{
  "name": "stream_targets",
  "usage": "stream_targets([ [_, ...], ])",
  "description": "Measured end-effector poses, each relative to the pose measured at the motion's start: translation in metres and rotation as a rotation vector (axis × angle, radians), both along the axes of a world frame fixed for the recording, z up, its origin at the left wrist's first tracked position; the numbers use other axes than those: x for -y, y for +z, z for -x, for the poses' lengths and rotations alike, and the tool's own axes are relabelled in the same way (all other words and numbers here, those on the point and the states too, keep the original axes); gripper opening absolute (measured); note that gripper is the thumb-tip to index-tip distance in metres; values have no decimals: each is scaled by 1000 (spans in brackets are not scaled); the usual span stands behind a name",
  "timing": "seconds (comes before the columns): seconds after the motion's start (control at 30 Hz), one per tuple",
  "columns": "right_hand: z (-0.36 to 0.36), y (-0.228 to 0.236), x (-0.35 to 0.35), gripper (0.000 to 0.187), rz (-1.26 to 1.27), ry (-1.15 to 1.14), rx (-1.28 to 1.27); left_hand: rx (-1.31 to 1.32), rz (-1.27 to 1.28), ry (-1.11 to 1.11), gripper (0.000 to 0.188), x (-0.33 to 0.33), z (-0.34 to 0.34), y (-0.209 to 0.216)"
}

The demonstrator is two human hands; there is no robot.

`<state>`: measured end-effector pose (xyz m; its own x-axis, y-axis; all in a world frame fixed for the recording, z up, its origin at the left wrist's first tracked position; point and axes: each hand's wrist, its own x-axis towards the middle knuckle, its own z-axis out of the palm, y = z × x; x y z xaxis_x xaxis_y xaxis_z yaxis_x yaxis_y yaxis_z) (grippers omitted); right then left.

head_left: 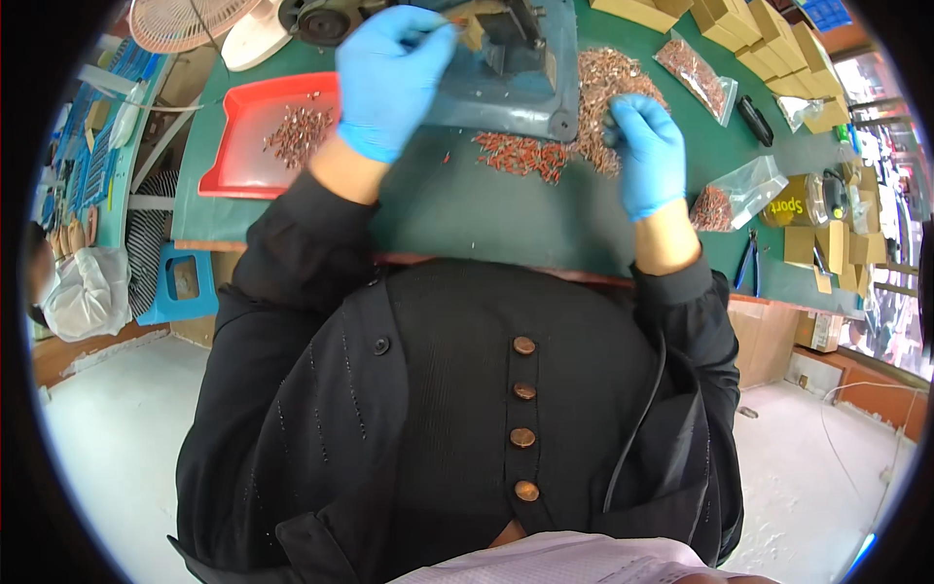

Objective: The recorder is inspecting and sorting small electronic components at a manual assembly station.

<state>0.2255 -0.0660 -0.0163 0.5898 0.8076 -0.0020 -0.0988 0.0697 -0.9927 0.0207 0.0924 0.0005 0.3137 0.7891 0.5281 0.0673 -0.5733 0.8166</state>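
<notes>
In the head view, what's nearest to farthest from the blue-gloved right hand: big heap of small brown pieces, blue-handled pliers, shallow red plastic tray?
1. Big heap of small brown pieces: at the hand's left.
2. Blue-handled pliers: to its lower right.
3. Red plastic tray: far left.

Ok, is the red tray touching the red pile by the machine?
Apart: the head view shows green table between the red tray and red pile.

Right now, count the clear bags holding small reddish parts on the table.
2: one bag beyond the right hand, near the boxes; another bag to that hand's right, by the pliers. Others may be hidden among the boxes.
</notes>
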Motion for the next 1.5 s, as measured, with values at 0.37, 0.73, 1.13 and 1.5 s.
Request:
stream_targets([
  [0.37,-6,-71,98,5,169,34,328,-584,85,363,24,-56,167,-57],
  [0.73,-5,-85,97,6,94,-54,431,-952,53,576,38,-29,186,-58],
  [1.13,-2,-86,98,7,154,-92,524,-709,-376,505,23,4,138,-50],
  [1.5,41,-46,93,30,85,263,1519,-773,-477,-41,27,67,35,-80],
])
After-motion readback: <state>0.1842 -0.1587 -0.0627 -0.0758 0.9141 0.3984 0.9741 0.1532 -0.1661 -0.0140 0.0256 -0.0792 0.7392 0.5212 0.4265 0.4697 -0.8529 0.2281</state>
